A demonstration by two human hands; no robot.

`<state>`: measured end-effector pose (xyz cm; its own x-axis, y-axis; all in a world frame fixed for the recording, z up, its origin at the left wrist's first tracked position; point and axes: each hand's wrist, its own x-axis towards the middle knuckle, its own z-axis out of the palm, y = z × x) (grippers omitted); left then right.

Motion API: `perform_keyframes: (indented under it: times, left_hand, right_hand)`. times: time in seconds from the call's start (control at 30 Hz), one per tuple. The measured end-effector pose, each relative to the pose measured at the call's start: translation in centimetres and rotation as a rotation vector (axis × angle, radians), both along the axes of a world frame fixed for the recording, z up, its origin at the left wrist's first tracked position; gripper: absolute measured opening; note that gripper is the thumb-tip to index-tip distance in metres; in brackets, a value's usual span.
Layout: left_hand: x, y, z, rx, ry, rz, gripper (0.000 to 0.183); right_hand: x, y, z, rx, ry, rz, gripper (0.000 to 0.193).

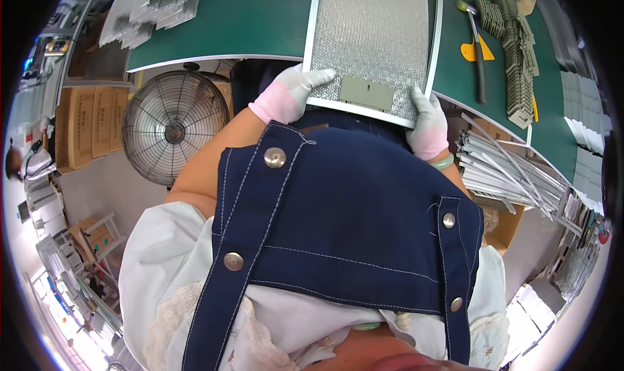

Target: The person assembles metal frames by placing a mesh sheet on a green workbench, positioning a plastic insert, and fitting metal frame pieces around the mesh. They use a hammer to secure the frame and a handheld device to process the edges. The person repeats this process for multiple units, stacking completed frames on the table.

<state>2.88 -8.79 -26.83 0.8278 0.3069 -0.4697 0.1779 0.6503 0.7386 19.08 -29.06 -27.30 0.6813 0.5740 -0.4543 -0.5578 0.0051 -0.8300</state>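
Note:
A rectangular metal mesh filter panel (374, 33) with a pale frame lies on the green table (247, 20), its near edge overhanging toward me. My left hand (296, 88), in a white and pink glove, grips the panel's near left corner. My right hand (428, 125), gloved the same way, holds the near right corner. A small grey latch plate (367, 93) sits at the middle of the near edge between my hands. My dark blue apron fills the lower middle of the view.
A hammer (476, 46) and a yellow scraper (473, 51) lie right of the panel, beside stacks of grey ribbed parts (513, 52). Mesh sheets (153, 7) are piled at the far left. A floor fan (174, 127) stands below left. Metal strips (507, 176) are stacked at the right.

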Motion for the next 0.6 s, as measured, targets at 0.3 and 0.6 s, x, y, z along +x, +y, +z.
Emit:
perform_keyframes:
  times: [0.3,0.6]
  left_hand:
    - [-0.5,0.6,-0.7,0.314,-0.07,0.004,0.04]
    - [-1.0,2.1,2.5,0.429,-0.045,-0.183,0.038]
  right_hand:
    - [1.8,-1.2,-1.3,0.123,0.052,0.153,0.03]
    - [1.6,-0.9,-0.1,0.076,-0.107,0.195,0.044]
